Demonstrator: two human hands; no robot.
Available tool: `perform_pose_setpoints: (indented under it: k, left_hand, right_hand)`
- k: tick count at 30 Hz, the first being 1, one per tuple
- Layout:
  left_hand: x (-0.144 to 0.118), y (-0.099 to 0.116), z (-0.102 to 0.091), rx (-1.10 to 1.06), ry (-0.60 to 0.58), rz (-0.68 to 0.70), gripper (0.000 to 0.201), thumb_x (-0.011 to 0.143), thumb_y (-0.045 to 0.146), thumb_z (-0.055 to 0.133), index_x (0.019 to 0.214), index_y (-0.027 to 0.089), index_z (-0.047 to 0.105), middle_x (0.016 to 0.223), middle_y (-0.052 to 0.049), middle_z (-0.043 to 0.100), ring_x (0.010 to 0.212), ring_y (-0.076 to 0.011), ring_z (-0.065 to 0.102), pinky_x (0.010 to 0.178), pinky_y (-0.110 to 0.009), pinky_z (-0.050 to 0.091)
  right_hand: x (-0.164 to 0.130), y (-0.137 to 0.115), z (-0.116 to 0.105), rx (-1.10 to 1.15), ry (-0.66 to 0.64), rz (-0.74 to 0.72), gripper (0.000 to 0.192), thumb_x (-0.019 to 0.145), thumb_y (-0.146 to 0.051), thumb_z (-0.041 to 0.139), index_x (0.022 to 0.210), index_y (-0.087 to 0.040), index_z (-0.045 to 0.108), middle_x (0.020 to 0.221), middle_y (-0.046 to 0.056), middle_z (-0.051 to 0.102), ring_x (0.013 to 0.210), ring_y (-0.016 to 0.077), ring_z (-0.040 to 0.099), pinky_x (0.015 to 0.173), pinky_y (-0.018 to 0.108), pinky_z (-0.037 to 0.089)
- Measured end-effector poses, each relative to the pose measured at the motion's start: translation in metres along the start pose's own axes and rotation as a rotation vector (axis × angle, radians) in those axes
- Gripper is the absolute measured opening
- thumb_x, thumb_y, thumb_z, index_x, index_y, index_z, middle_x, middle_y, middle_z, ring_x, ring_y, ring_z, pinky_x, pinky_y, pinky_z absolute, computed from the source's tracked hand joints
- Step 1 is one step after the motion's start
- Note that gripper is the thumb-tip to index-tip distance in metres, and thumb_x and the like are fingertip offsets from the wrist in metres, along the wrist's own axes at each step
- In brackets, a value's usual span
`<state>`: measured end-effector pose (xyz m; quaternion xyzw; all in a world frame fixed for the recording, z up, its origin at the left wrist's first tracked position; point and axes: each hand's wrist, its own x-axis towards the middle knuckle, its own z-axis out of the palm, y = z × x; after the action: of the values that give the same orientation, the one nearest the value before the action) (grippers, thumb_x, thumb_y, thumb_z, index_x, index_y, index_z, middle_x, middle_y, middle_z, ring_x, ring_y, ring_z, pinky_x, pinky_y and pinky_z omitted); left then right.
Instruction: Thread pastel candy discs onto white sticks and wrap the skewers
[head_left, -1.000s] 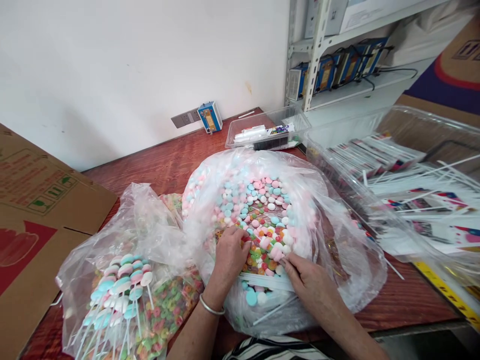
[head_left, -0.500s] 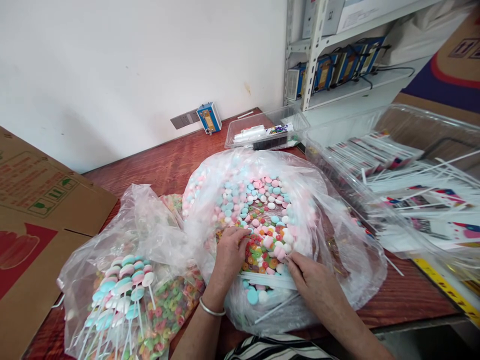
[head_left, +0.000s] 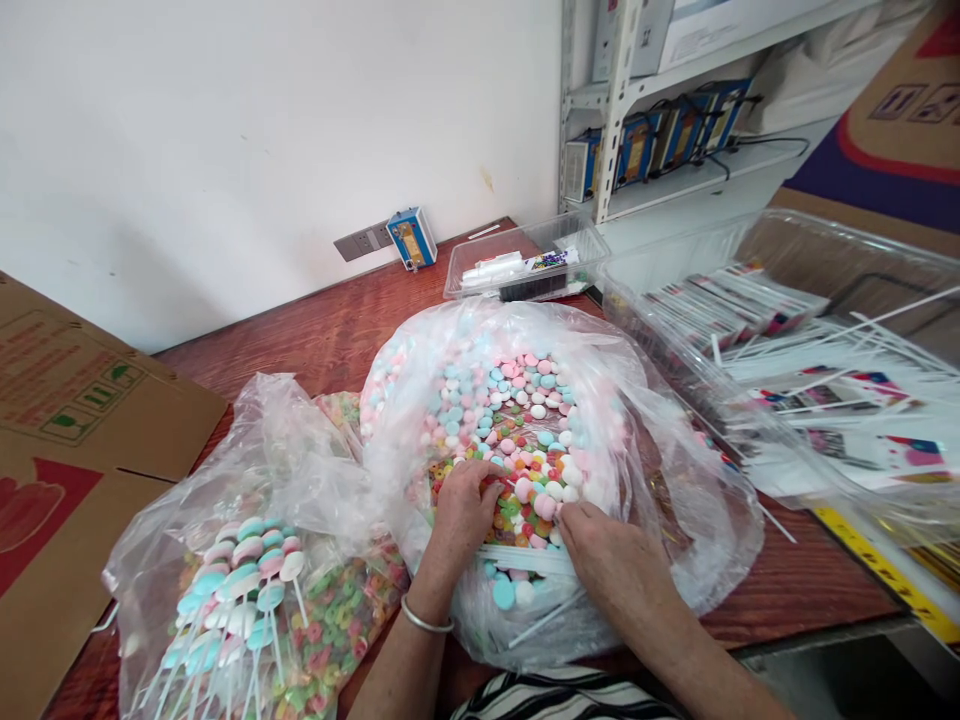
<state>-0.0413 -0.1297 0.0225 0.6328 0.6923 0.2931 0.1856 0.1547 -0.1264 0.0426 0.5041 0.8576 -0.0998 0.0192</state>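
Observation:
A big clear plastic bag [head_left: 660,470] lies open on the wooden table, full of pink, blue and white round candies [head_left: 502,400] and small coloured ring candies [head_left: 517,505]. Both my hands are inside its mouth. My left hand [head_left: 461,515], with a metal bangle on the wrist, rests curled on the ring candies. My right hand [head_left: 611,560] pinches at the candies beside it; what its fingertips hold is hidden. A bundle of white sticks [head_left: 525,560] lies across the bag just under both hands.
A second plastic bag [head_left: 247,560] at the left holds finished candy skewers over ring candies. Cardboard [head_left: 67,430] lies far left. A clear tray [head_left: 525,265] stands behind, a larger clear bin [head_left: 810,360] of printed sleeves and sticks at the right, and metal shelving [head_left: 622,100] behind.
My hands have stayed in the same spot, fingers shifting slightly among the candies. The view has drifted a little to the right.

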Motion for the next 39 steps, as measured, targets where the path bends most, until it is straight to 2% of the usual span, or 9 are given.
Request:
perform_pose_setpoints:
  k: [7,10,14,16,22,25,29,33,39]
  left_hand:
    - [0.0,0.0,0.004,-0.136,0.033,0.005,0.018,0.079,0.007,0.059,0.086,0.021,0.067,0.09,-0.002,0.07,0.088,-0.0181,0.064,0.083,-0.032,0.048]
    - [0.0,0.002,0.0,-0.299,0.058,-0.004,0.016,0.083,0.013,0.055,0.091,0.021,0.067,0.091,-0.003,0.069,0.09,-0.018,0.064,0.084,-0.032,0.049]
    - [-0.001,0.006,-0.007,-0.537,0.077,-0.037,0.028,0.089,0.019,0.049,0.115,0.023,0.058,0.103,-0.004,0.067,0.084,-0.0158,0.066,0.079,-0.03,0.051]
    - [0.0,0.008,-0.008,-0.465,0.079,-0.013,0.026,0.089,0.019,0.051,0.113,0.023,0.06,0.104,-0.004,0.066,0.083,-0.0156,0.065,0.079,-0.03,0.051]
    - [0.001,0.014,0.003,0.088,-0.044,0.042,0.008,0.079,0.018,0.065,0.085,0.021,0.07,0.092,-0.006,0.064,0.092,-0.0227,0.059,0.083,-0.037,0.046]
    - [0.002,0.016,0.006,0.146,-0.031,0.052,0.006,0.076,0.015,0.067,0.078,0.021,0.069,0.088,-0.006,0.065,0.092,-0.0238,0.059,0.085,-0.039,0.045]
    - [0.004,0.017,0.0,-0.197,0.038,-0.035,0.005,0.08,0.022,0.064,0.084,0.02,0.067,0.09,-0.005,0.068,0.091,-0.0208,0.061,0.086,-0.037,0.047]
    - [0.004,0.018,-0.008,-0.783,-0.105,-0.216,0.023,0.081,0.037,0.066,0.093,0.017,0.065,0.091,-0.005,0.07,0.081,-0.0168,0.064,0.074,-0.03,0.052]
    - [0.001,0.02,-0.009,-0.937,-0.126,-0.296,0.032,0.073,0.041,0.076,0.092,0.016,0.07,0.09,-0.006,0.071,0.079,-0.0155,0.064,0.075,-0.029,0.054]
  right_hand:
    - [0.005,-0.01,0.005,0.05,0.058,-0.007,0.017,0.093,-0.013,0.049,0.089,-0.02,0.064,0.078,0.004,0.07,0.063,0.0179,0.068,0.047,0.024,0.03]
    - [0.008,-0.004,0.012,0.224,0.115,-0.024,0.022,0.096,-0.02,0.045,0.083,-0.02,0.063,0.078,0.004,0.07,0.07,0.0186,0.068,0.054,0.024,0.037]
    - [0.005,0.013,0.015,0.543,0.186,-0.021,0.031,0.098,-0.028,0.039,0.078,-0.02,0.062,0.075,0.003,0.069,0.068,0.0174,0.065,0.06,0.025,0.042]
    - [0.002,0.02,0.014,0.663,0.21,-0.022,0.034,0.097,-0.032,0.038,0.076,-0.02,0.062,0.069,0.001,0.067,0.063,0.0164,0.062,0.059,0.025,0.042]
    - [-0.008,0.028,0.012,0.775,0.226,-0.014,0.035,0.096,-0.036,0.038,0.077,-0.02,0.063,0.068,0.001,0.067,0.063,0.0168,0.061,0.059,0.025,0.042]
    - [-0.009,0.03,0.015,0.743,0.214,-0.024,0.033,0.096,-0.033,0.038,0.076,-0.02,0.062,0.07,0.001,0.067,0.064,0.0171,0.061,0.059,0.026,0.043]
    - [-0.01,0.03,0.016,0.697,0.193,-0.046,0.031,0.096,-0.029,0.037,0.075,-0.021,0.058,0.071,0.002,0.067,0.066,0.0184,0.062,0.06,0.028,0.043]
    - [-0.01,0.027,0.014,0.681,0.185,-0.06,0.033,0.096,-0.03,0.036,0.074,-0.021,0.057,0.07,0.002,0.066,0.066,0.0189,0.063,0.059,0.028,0.043]
    - [-0.011,0.024,0.01,0.646,0.199,-0.085,0.034,0.096,-0.029,0.034,0.075,-0.021,0.059,0.075,0.004,0.07,0.069,0.0186,0.065,0.059,0.028,0.043]
